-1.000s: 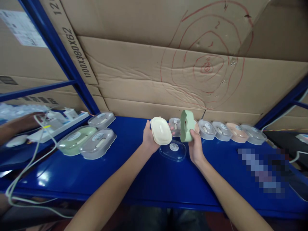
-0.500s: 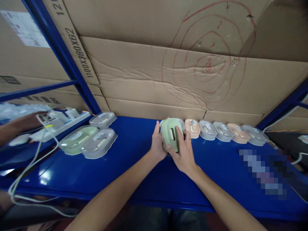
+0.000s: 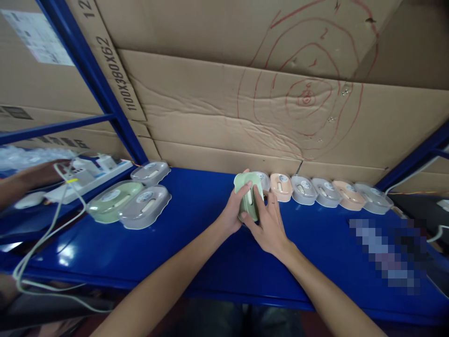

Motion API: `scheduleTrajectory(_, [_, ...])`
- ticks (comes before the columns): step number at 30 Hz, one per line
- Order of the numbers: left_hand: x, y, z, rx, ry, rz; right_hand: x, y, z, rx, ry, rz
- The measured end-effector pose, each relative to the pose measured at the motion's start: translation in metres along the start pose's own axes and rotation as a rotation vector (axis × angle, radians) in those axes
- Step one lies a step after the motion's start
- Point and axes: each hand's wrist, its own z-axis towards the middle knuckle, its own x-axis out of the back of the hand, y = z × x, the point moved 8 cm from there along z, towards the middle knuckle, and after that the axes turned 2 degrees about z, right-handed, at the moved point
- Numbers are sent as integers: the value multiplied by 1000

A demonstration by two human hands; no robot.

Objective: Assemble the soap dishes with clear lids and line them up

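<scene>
1. A pale green oval plastic soap box (image 3: 247, 199) was being held by both hands just above the glossy blue metal table (image 3: 196, 243), at the left end of a row of similar boxes (image 3: 329, 194) lined up along the corrugated cardboard wall (image 3: 217, 117).

2. The step in hand was judged to be the closing up of the box: its parts appeared to be pressed together between the two hands, with a slotted face turned towards the camera.

3. The left hand (image 3: 234, 213) was wrapped round the box's left side, its thumb laid across the upper edge; its fingers were closed on the box.

4. The right hand (image 3: 270, 224) was laid over the lower right of the box, with the fingers (image 3: 257, 196) spread flat against its front, pressing rather than pinching.

5. The next move was judged to call for even pressure round the rim until the parts sat flush, then a level set-down next to the peach box (image 3: 280, 186) at the row's end, without the neighbours being knocked.

6. Three more lidded boxes (image 3: 130, 203), one green and two grey, were seen lying well apart to the left, near a white cable (image 3: 42, 243) and another person's arm (image 3: 24, 180).
</scene>
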Motion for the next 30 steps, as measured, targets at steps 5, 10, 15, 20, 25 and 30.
scheduleTrajectory(5, [7, 15, 9, -43, 19, -18, 11, 4, 5, -15, 11, 114])
scheduleTrajectory(10, [41, 44, 28, -121, 166, -43, 14, 11, 10, 35, -96, 25])
scheduleTrajectory(15, [66, 55, 40, -156, 253, -50, -7, 15, 3, 138, -329, -161])
scheduleTrajectory(20, [63, 51, 44, -158, 223, -38, 5, 21, 7, 12, -178, -48])
scheduleTrajectory(25, [59, 56, 41, -170, 211, -61, 17, 28, 10, -108, -27, 31])
scheduleTrajectory(30, [46, 50, 33, -213, 190, -15, 23, 30, 11, -152, 123, 211])
